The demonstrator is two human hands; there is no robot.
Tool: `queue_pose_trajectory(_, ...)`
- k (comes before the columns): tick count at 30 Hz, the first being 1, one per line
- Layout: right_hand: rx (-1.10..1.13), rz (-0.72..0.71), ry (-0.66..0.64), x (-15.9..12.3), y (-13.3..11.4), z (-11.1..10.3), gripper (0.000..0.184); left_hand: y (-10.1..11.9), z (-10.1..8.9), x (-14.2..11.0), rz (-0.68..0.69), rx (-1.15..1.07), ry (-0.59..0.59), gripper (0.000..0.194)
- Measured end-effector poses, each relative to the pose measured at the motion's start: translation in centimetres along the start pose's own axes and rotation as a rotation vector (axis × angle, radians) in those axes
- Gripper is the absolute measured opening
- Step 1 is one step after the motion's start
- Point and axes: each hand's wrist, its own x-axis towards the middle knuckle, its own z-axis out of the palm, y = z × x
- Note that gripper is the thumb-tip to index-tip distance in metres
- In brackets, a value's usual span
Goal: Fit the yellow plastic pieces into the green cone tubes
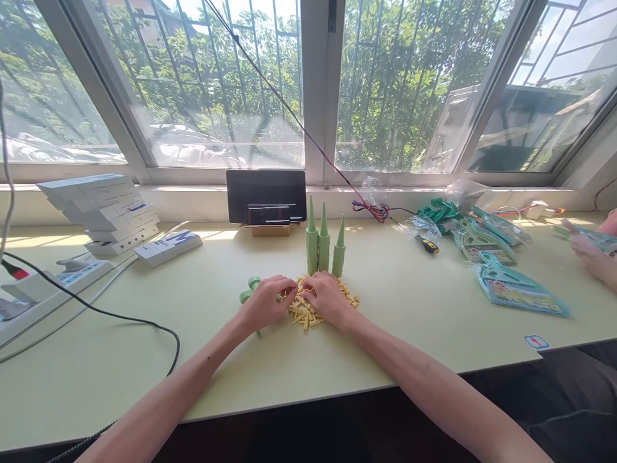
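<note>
A pile of small yellow folded paper pieces [308, 312] lies on the pale green table [385, 360]. My left hand [266, 303] rests at the pile's left edge, fingers curled in a pinch on something I cannot make out. My right hand [328, 297] lies on top of the pile, fingers bent down into the pieces. Three green pointed paper towers [324, 243] stand upright just behind the pile. A green paper piece [250, 289] lies left of my left hand, partly hidden by it.
A black tablet on a stand [266, 196] leans at the window sill. Stacked white boxes [103, 209] and a power strip [58, 283] with a black cable [120, 316] sit left. A screwdriver [427, 244] and teal packets [515, 286] lie right, near another person's hand [592, 254].
</note>
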Motion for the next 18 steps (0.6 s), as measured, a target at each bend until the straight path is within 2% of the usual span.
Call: queue_pose_trajectory(18, 0.06, -0.006, 0.009, 0.04, -0.13, -0.48, 0.016, -0.09, 0.04, -0.14, -0.013, 0.009, -0.024, 0.02)
